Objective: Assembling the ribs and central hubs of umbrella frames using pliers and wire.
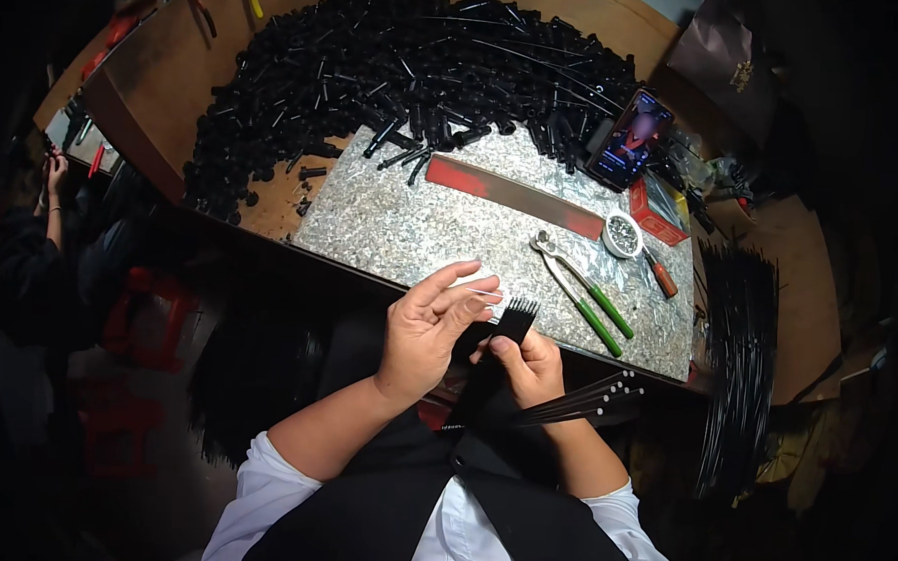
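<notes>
My right hand (527, 367) grips a bundle of thin black rods (512, 327) upright at the table's near edge, their tips fanned out above my thumb. More black rods with pale ends (588, 402) stick out to the right below that hand. My left hand (430, 327) hovers just left of the bundle, its thumb and fingers pinching a small thin pale piece (483, 293) near the rod tips. Both hands sit over the front edge of a speckled metal sheet (421, 225).
A big heap of black tube-like parts (397, 71) covers the back of the wooden table. On the sheet lie a red-and-grey flat bar (516, 194), green-handled pliers (579, 290), a small round tin (622, 234), a screwdriver (660, 273), a red box (657, 214) and a phone (632, 139). Long black rods (738, 360) hang at right. Another person (46, 197) is at far left.
</notes>
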The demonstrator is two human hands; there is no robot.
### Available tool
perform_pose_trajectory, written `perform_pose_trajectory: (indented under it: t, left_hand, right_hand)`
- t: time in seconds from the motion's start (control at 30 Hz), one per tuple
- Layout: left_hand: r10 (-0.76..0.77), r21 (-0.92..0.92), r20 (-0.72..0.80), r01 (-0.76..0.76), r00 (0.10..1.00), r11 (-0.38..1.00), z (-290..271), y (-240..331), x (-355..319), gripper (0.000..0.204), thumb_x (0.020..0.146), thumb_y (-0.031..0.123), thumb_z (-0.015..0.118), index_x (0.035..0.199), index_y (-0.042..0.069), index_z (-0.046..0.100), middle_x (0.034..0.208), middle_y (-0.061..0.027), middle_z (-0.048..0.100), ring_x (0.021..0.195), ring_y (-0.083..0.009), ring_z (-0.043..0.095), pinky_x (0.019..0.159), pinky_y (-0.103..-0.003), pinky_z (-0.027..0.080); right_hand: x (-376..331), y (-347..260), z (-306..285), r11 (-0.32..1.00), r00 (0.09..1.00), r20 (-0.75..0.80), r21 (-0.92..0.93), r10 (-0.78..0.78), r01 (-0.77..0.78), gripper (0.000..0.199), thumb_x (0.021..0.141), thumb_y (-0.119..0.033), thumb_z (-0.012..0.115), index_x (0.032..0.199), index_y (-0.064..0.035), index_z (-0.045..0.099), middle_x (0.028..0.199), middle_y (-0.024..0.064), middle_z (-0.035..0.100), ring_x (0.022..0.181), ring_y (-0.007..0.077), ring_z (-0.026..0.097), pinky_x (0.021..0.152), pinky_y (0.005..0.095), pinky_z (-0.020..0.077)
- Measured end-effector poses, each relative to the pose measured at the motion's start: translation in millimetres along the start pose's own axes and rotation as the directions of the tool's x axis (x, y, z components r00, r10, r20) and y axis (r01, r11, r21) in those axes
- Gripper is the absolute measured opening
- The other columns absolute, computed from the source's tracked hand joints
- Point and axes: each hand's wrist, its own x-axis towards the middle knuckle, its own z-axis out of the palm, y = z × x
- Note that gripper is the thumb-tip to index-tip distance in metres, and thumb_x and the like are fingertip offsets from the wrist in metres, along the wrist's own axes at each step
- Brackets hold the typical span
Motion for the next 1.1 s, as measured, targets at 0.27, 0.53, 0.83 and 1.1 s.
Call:
perform_pose_trajectory:
  t: [0.27,0.53,0.83,1.1]
  left_hand:
    - [0.008,0.111,0.016,-0.010,1.000,0.994,3.2,-6.3,4.3,0.017,0.091,0.008,0.059,0.103,-0.004,0.064,0.089,-0.0108,0.069,0.079,-0.0121,0.065,0.070,-0.024,0.055]
    - [0.023,0.263,0.013,-0.026,1.000,0.964,5.9,-6.9,4.8,0.013,0.090,0.007,0.060,0.098,-0.003,0.065,0.079,-0.0052,0.068,0.069,-0.0062,0.062,0.060,-0.019,0.050]
    - [0.099,0.142,0.014,-0.100,0.995,0.985,-6.1,2.2,10.9,0.040,0.093,0.011,0.057,0.128,-0.003,0.044,0.114,-0.0176,0.063,0.101,-0.0166,0.062,0.082,-0.025,0.050]
    - [0.501,0.964,0.229,-0.267,0.834,0.004,-141.4,36.5,111.9,0.021,0.082,0.006,0.060,0.102,0.000,0.064,0.099,-0.0180,0.065,0.089,-0.0328,0.060,0.078,-0.038,0.048]
  right_hand:
    - [2.9,-2.2,3.3,0.995,0.996,-0.025,-0.037,-0.091,0.090,0.017,0.093,-0.012,0.056,0.099,0.0021,0.063,0.080,0.0078,0.067,0.073,0.0136,0.064,0.067,0.0260,0.0502]
    - [5.3,-7.7,3.1,0.989,0.991,-0.029,-0.078,-0.128,0.126,0.024,0.091,-0.012,0.058,0.109,0.0017,0.063,0.080,0.0081,0.068,0.073,0.0135,0.065,0.066,0.0255,0.0505]
    - [5.5,5.0,1.7,0.999,1.000,-0.006,0.035,-0.020,0.020,0.017,0.093,-0.013,0.055,0.098,0.0021,0.062,0.081,0.0083,0.067,0.074,0.0131,0.063,0.069,0.0258,0.0495]
    - [1.9,6.8,-2.8,0.998,0.997,-0.076,0.060,-0.006,0.011,0.022,0.096,-0.016,0.052,0.089,0.0030,0.061,0.080,0.0111,0.067,0.075,0.0150,0.063,0.071,0.0272,0.0498]
